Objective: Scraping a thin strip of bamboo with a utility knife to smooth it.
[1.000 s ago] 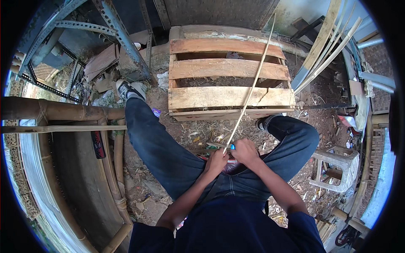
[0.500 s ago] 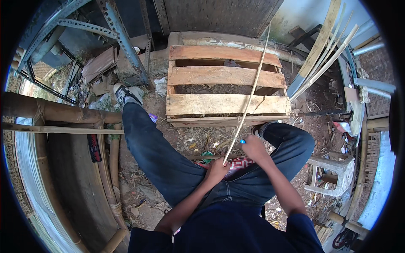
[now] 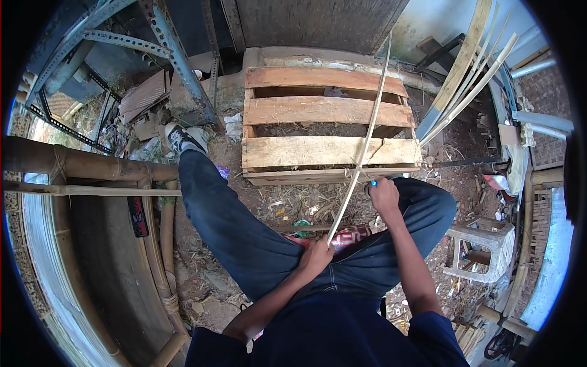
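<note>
A long, thin pale bamboo strip (image 3: 367, 144) slants from my lap up across a wooden slatted crate (image 3: 324, 111). My left hand (image 3: 315, 257) is closed around its near end, above a red and white patterned cloth (image 3: 353, 238) between my legs. To the right of the strip, my right hand (image 3: 384, 197) is closed on a small tool with a bright blue part (image 3: 373, 183); the rest of the tool is too small to make out. A thin pale sliver crosses the strip near the crate's front edge.
More bamboo strips (image 3: 483, 82) lean at the upper right. A worn plastic stool (image 3: 483, 248) stands to the right. Bamboo poles (image 3: 92, 160) run along the left, below a perforated metal frame (image 3: 174, 49). Shavings and litter cover the ground.
My right hand has moved right and away from me along the strip, with the blue-coloured tool. My left hand keeps its hold, shifted slightly right. A thin sliver now shows across the strip.
</note>
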### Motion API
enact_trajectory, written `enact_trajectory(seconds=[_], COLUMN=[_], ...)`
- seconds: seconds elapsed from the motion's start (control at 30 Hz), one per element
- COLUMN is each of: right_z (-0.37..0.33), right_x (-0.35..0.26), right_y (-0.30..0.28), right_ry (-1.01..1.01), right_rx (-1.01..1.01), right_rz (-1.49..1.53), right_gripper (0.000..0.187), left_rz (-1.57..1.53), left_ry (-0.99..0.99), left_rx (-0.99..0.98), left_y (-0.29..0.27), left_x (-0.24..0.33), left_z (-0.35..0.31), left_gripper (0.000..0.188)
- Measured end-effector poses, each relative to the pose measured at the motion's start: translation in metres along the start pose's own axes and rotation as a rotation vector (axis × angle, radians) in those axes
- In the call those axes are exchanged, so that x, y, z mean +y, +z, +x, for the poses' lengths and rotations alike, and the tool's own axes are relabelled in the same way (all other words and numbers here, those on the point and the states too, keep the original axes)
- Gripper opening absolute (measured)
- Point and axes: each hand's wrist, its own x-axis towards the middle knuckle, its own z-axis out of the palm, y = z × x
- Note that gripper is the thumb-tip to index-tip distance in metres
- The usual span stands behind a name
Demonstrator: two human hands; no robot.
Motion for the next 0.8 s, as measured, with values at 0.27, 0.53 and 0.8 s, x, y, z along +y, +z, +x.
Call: enact_trajectory(seconds=[0.27,0.53,0.8], right_z=[-0.079,-0.05,-0.024], right_x=[-0.052,-0.038,-0.041], right_y=[0.018,0.024,0.018], right_ry=[-0.321,-0.478,-0.372], right_rx=[-0.43,-0.251,-0.168], right_rz=[-0.076,-0.147,-0.222], right_gripper=[0.03,0.022,0.026], left_rz=[-0.058,-0.024,-0.016], left_ry=[-0.026,-0.082,-0.041], left_rx=[-0.021,-0.065,-0.045], left_y=[0.005,-0.004,-0.009], left_x=[-0.013,-0.007,-0.001], left_z=[0.011,0.018,0.026], left_gripper=[0.018,0.022,0.023])
